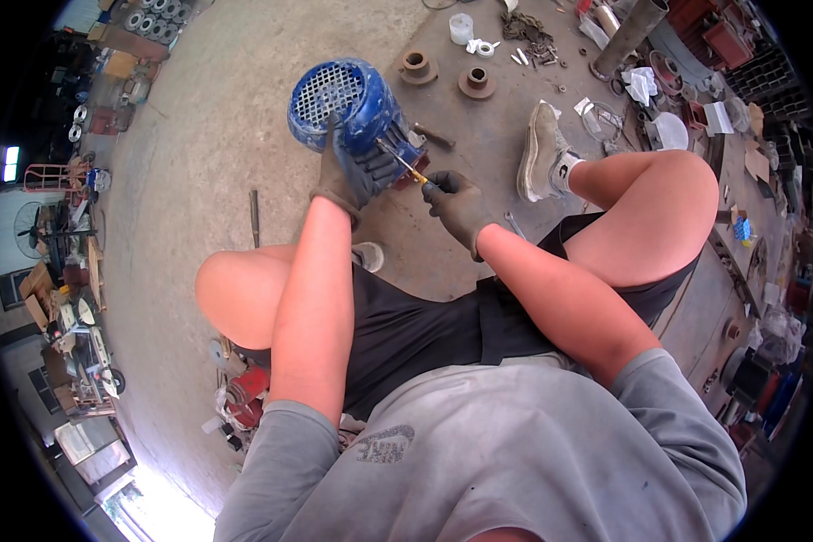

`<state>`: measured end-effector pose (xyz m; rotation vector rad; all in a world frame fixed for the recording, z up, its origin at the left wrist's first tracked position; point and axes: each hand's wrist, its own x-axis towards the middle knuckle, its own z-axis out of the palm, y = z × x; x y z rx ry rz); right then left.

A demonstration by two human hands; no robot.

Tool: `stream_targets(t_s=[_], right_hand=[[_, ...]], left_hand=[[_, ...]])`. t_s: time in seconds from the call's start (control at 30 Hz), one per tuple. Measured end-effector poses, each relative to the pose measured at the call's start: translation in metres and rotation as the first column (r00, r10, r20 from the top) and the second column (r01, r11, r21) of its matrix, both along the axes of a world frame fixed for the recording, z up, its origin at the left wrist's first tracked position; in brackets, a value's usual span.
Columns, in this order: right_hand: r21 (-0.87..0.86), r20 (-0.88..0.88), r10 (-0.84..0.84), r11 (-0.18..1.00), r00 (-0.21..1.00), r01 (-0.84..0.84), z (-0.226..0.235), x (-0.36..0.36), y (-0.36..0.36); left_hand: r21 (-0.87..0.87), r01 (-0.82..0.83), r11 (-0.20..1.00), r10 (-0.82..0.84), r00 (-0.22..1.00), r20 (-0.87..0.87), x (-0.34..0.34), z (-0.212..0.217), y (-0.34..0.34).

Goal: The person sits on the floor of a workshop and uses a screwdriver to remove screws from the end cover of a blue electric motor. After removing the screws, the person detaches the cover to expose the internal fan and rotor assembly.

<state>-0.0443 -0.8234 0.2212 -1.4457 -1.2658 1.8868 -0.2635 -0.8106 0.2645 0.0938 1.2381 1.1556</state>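
Observation:
In front of me a blue electric motor (352,117) stands on the floor, its round grille cover toward me and its paint scuffed. My left hand (352,172), in a dark work glove, grips the near side of the motor, thumb up against the cover and fingers across the body. A screwdriver (416,173) with a yellow handle is pinched in my gloved right hand (456,200). Its thin shaft points up and left to the edge of the motor's cover. Whatever the tip touches is too small to make out.
Beyond the motor's right side lies a hammer-like tool (434,135). Two rusty flanged hubs (477,83) stand farther off, near a white tape roll (485,49). A metal rod (254,219) is left of my legs. Scattered parts and a steel pipe (630,36) crowd the right.

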Motion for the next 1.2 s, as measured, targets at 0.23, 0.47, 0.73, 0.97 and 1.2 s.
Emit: stream_targets(t_s=[0.23, 0.47, 0.73, 0.97, 1.2], right_hand=[[0.282, 0.207, -0.013, 0.958, 0.978, -0.047, 0.009, -0.004, -0.007], [-0.101, 0.029, 0.067, 0.993, 0.997, -0.064, 0.027, -0.002, 0.003], [-0.039, 0.096, 0.111, 0.993, 0.989, -0.108, 0.028, -0.003, 0.008], [0.114, 0.222, 0.071, 0.989, 0.972, -0.099, 0.007, -0.003, 0.005], [-0.061, 0.114, 0.082, 0.995, 0.99, -0.075, 0.031, -0.002, 0.013]], left_hand=[[-0.026, 0.029, 0.999, -0.029, 1.0, 0.013, -0.004, -0.004, 0.001], [-0.077, 0.036, 0.996, -0.034, 0.999, 0.02, -0.011, -0.009, 0.002], [-0.057, 0.0, 0.998, 0.007, 0.994, 0.106, -0.01, -0.006, 0.001], [-0.091, -0.057, 0.994, 0.069, 0.989, 0.13, -0.005, 0.0, 0.005], [-0.084, -0.048, 0.995, 0.056, 0.995, 0.089, -0.006, -0.002, 0.003]])
